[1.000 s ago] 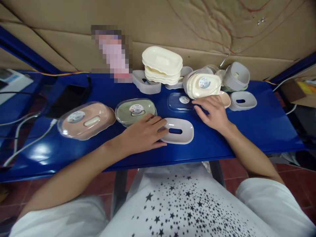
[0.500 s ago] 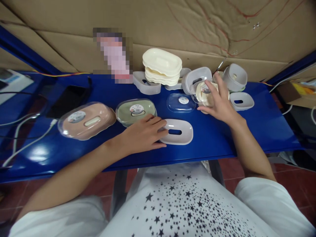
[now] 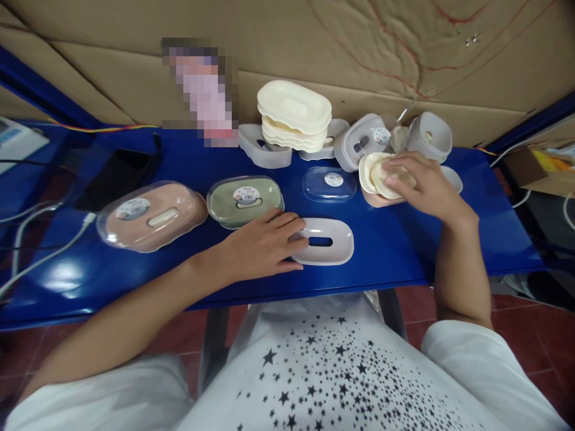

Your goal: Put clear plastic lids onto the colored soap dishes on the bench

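My left hand (image 3: 265, 244) grips the left end of a light grey oval dish (image 3: 344, 242) with a slot in its middle, near the table's front. My right hand (image 3: 420, 179) is over a pile of cream pieces (image 3: 375, 173), its thumb and fingers closed round the top one. A peach-coloured dish (image 3: 377, 199) lies under that pile. Left of it lies a clear lid (image 3: 323, 185) with a round label. Behind, another labelled clear lid (image 3: 372, 139) leans on grey dishes. Beside my left hand is a lidded green dish (image 3: 224, 200).
A lidded peach dish (image 3: 155, 230) and a black phone (image 3: 119, 173) lie at left on the blue table (image 3: 381, 263). Stacked cream dishes (image 3: 294, 108) and grey containers (image 3: 429, 137) line the back. White cables (image 3: 45, 251) cross the left end.
My right hand has let go of the labelled clear lid, now on the grey dishes behind, and has moved right and down onto the cream pieces. My left hand stays on the grey dish.
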A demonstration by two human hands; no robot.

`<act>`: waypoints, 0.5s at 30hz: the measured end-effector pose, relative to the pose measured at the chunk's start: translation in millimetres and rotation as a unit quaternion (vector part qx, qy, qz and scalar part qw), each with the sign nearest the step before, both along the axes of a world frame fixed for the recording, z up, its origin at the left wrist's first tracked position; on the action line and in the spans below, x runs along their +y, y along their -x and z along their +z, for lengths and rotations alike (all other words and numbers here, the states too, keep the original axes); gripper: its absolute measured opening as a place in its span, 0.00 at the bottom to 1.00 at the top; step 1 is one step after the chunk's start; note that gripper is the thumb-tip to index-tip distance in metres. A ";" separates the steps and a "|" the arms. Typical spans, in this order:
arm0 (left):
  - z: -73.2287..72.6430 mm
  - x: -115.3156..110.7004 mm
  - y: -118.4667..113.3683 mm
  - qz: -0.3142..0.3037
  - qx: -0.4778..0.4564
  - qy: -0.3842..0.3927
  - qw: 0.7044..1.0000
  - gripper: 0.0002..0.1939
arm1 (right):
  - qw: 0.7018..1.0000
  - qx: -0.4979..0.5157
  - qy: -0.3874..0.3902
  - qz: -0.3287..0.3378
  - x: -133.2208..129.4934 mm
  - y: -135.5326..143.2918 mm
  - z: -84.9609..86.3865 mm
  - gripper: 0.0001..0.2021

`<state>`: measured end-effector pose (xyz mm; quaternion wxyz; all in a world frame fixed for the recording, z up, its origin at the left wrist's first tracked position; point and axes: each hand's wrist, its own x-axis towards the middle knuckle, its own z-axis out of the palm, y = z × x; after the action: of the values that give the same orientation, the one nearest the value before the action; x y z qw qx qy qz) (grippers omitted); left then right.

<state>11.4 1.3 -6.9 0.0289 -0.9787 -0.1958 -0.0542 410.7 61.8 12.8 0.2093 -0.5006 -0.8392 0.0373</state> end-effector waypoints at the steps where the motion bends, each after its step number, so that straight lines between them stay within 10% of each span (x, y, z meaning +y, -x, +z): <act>1: -0.2 0.4 0.1 0.002 -0.005 0.005 1.000 0.16 | 0.999 -0.023 0.035 0.028 -2.9 -2.2 0.9 0.28; 4: -2.9 0.9 -0.1 0.005 -0.021 0.013 1.000 0.18 | 0.995 -0.064 0.054 0.057 -9.4 -2.8 0.0 0.36; 8: -4.1 -1.3 -0.2 -0.010 -0.068 0.025 0.997 0.13 | 0.995 -0.068 0.009 0.078 -20.3 14.5 5.0 0.23; 15: 21.7 -4.5 5.9 0.099 -0.209 0.062 0.971 0.10 | 0.986 -0.080 0.015 0.149 -56.3 59.3 14.5 0.20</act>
<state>5.5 -3.3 14.8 -0.0681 -0.9213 -0.2964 -0.2424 351.4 5.5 27.3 0.1265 -0.3748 -0.9175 0.0407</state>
